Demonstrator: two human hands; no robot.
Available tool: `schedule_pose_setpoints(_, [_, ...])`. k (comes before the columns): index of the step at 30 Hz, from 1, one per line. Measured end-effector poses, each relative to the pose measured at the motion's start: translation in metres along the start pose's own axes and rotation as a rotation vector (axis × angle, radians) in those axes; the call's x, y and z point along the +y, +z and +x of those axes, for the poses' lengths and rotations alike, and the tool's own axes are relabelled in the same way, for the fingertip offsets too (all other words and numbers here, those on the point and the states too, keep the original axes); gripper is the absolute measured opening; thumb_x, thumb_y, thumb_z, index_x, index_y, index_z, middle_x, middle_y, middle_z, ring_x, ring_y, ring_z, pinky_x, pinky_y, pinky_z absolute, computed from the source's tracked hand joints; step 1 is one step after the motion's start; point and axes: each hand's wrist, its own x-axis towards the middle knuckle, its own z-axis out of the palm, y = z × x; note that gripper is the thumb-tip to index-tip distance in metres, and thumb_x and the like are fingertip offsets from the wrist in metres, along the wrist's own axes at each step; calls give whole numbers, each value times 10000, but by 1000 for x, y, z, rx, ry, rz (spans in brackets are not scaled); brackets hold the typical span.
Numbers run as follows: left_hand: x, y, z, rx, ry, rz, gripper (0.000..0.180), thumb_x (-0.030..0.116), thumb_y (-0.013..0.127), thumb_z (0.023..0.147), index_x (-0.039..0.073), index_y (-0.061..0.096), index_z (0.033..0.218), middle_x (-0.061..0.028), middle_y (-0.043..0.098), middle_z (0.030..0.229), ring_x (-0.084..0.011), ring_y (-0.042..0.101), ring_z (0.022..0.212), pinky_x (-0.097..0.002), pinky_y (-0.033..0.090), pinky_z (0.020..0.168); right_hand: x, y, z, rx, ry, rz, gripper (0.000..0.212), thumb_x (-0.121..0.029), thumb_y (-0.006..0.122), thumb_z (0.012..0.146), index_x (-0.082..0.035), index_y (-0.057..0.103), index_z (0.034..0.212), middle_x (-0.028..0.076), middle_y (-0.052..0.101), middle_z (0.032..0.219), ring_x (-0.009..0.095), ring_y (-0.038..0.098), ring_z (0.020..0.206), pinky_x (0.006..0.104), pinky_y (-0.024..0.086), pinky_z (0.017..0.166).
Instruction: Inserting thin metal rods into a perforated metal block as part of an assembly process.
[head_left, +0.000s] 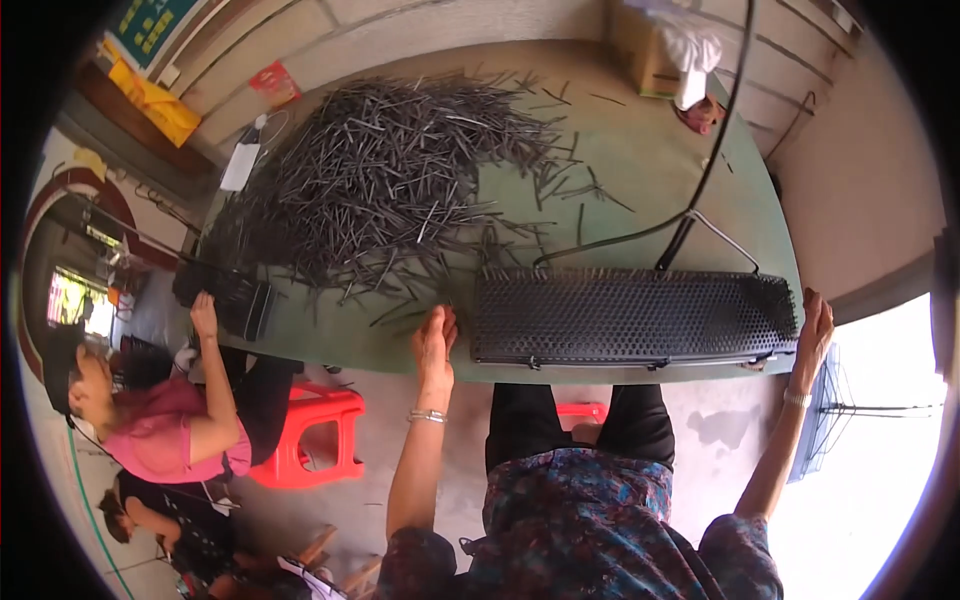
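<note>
A long black perforated rack (630, 318), its face full of small holes, lies at the near edge of the green table in front of me. Thin dark strip ends bristle along its far edge. My left hand (435, 345) is beside the rack's left end, its fingers curled together; what they hold, if anything, is too small to make out. At the rack's right end is my right hand (815, 328), fingers closed near the corner; whether it grips the rack or a strip is unclear. A large heap of thin dark strips (370, 170) lies beyond my left hand.
Loose strips scatter across the green table (640, 160). A black metal stand (690, 215) rises behind the rack. A cardboard box (640, 50) stands at the far right. On the left, a person in pink (170, 430) works at another dark rack, near a red stool (315, 435).
</note>
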Motion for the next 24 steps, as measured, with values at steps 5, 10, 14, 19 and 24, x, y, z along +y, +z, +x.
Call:
schedule_pose_setpoints(5, [10, -19, 40, 93, -135, -285, 259, 193, 633, 904, 16, 614, 1091, -61, 649, 1093, -165, 617, 998, -275, 501, 808, -251, 43, -33, -756, -26, 441, 350, -252, 483, 1006, 49, 646, 1079, 76, 660, 927, 112, 616, 801, 253, 496, 710])
schedule_pose_setpoints(10, [30, -18, 59, 269, 78, -303, 217, 187, 657, 874, 67, 640, 1054, 16, 616, 959, -88, 559, 824, -229, 445, 716, -351, 190, -35, -1330, -373, 346, 318, -236, 516, 976, 42, 634, 1075, 107, 653, 893, 138, 622, 781, 273, 490, 676])
schedule_pose_setpoints(14, [60, -39, 103, 395, 101, -300, 138, 204, 679, 852, 115, 657, 955, 78, 568, 845, -46, 478, 732, -208, 387, 666, -357, 350, -43, -1307, -631, 106, 493, -423, 560, 873, 60, 653, 913, 259, 653, 826, 373, 647, 856, 451, 490, 777])
schedule_pose_setpoints(19, [67, -38, 141, 360, 121, -207, 168, 221, 690, 866, 71, 615, 867, 24, 595, 811, -69, 537, 704, -230, 425, 604, -359, 458, -51, -1320, -465, -149, 610, -531, 600, 817, 60, 669, 954, 269, 658, 980, 383, 638, 964, 437, 490, 859])
schedule_pose_setpoints(24, [74, -23, 169, 204, -12, -186, 362, 297, 739, 839, -11, 605, 972, -134, 657, 852, -222, 674, 717, -325, 596, 613, -352, 499, -78, -1145, -234, -111, 697, -608, 633, 788, 86, 649, 862, 248, 654, 926, 367, 651, 901, 423, 495, 843])
